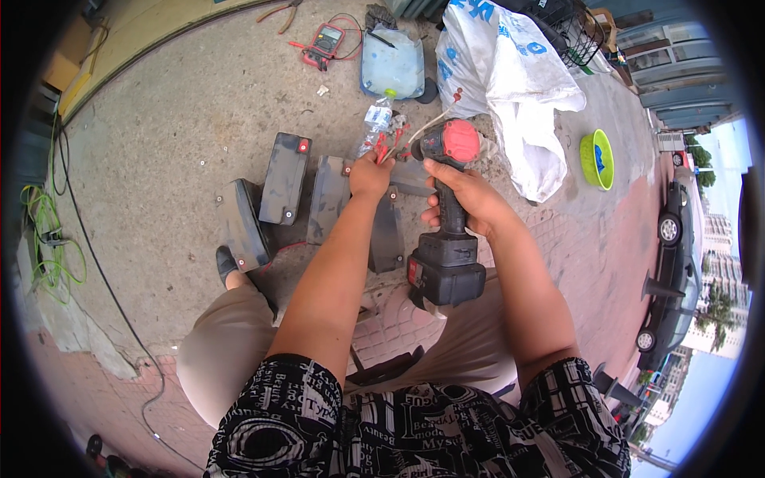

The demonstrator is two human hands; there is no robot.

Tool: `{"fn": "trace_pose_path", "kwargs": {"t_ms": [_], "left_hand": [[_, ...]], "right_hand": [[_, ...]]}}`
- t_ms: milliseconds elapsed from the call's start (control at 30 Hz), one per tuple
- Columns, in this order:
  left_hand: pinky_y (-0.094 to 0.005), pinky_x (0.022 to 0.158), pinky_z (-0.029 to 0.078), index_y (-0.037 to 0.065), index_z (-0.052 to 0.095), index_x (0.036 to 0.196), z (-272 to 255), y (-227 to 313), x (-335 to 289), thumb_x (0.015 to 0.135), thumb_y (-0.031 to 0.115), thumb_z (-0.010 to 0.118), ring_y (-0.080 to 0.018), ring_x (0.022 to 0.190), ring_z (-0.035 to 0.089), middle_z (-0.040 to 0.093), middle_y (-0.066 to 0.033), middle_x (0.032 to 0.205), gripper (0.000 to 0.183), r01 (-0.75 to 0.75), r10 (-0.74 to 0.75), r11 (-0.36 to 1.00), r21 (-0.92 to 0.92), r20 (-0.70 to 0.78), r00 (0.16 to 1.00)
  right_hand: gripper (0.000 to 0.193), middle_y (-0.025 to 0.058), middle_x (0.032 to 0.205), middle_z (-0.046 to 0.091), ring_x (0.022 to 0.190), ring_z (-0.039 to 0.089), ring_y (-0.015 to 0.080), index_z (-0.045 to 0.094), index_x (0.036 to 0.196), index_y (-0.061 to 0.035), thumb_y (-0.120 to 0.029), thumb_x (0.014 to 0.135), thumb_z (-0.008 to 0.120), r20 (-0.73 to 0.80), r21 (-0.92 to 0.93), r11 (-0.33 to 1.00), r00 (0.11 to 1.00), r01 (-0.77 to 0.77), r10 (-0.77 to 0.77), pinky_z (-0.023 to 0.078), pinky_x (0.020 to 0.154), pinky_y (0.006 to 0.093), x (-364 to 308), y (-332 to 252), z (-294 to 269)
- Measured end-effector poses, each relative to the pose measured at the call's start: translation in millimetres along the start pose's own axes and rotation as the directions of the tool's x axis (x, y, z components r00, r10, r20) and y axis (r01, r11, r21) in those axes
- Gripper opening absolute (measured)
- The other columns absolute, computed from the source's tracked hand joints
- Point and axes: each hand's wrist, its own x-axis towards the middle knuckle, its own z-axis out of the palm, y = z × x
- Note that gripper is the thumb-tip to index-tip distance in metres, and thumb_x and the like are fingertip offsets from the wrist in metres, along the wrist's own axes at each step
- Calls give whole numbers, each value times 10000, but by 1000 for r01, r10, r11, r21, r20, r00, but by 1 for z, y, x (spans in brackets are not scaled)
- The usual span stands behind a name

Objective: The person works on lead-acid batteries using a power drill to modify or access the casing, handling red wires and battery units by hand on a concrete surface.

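Note:
My right hand (468, 197) is wrapped round the grip of a cordless power driver (449, 259), which has a red and black head and a black battery pack at its base. The driver's nose points to the left, close to my left hand (370, 177). That hand's fingers are closed at a bunch of short red-ended wire leads (384, 148); the fingertips are partly hidden. Under and beside my left arm lie several dusty dark grey batteries, among them an upright one (284, 179) with a red terminal and a tilted one (241, 219).
Beyond my hands lie a clear plastic bottle (377, 118), a pale blue tray (392, 72), a red multimeter (323, 46) and pliers (280, 14). A white sack (518, 95) slumps at the right, near a yellow-green basin (589, 161). Green cable (49, 243) and a black cord (100, 279) run along the left.

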Motion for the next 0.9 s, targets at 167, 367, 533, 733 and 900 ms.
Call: {"fn": "trace_pose_path", "kwargs": {"t_ms": [167,367,533,733,900], "left_hand": [[-390,746,490,56,674,919,1,9,-5,760,281,685,-318,832,648,676,-164,864,275,31,-30,999,-29,24,999],[-380,742,493,70,681,950,-2,6,-4,755,272,691,-309,806,653,683,-148,847,281,47,-47,998,-44,17,999],[-382,745,493,70,681,957,2,5,-4,757,277,687,-310,816,652,680,-159,852,289,12,-13,997,-74,-8,1000],[-387,750,492,66,680,933,1,3,-4,752,297,683,-321,821,649,678,-165,850,293,31,-31,999,-30,9,999],[-373,683,481,63,685,918,2,-4,-1,743,307,704,-270,723,650,676,-139,781,300,12,-13,1000,-24,-51,999]], "right_hand": [[451,36,596,536,473,590,178,519,887,-30,-438,800,690,-63,-47,999,998,16,-19,491,419,280,6,-8,0],[428,37,578,524,435,548,167,508,855,-39,-422,802,691,-69,-28,999,997,32,-34,459,400,276,4,-9,1],[410,36,571,517,429,542,171,497,831,-50,-409,802,694,-68,-10,1000,997,25,-26,452,398,286,7,-4,-1],[414,36,570,515,415,534,169,488,823,-53,-401,787,709,-82,-68,998,996,19,-25,449,386,288,4,-1,1],[411,41,570,522,413,532,167,474,828,-55,-381,780,720,-60,-4,999,998,34,-34,448,382,289,4,0,2]]}}
